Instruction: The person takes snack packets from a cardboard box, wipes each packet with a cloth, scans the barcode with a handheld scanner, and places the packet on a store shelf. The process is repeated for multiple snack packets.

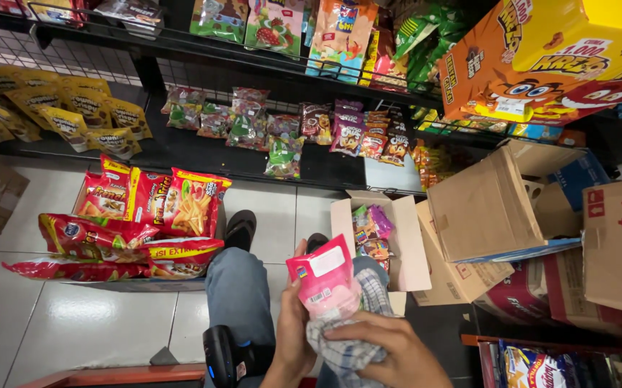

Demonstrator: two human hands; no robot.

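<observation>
The left hand (293, 327) grips a pink pouch (324, 276) upright over the lap while the right hand (390, 352) closes on a checked cloth (350, 345) against its base — wiping looks underway (more packets wait in the open box (397, 248)).

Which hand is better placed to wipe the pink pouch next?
Right, probably. The right hand already grips the checked cloth just under the pink plastic pouch, while the left hand is busy holding that pouch upright.
</observation>
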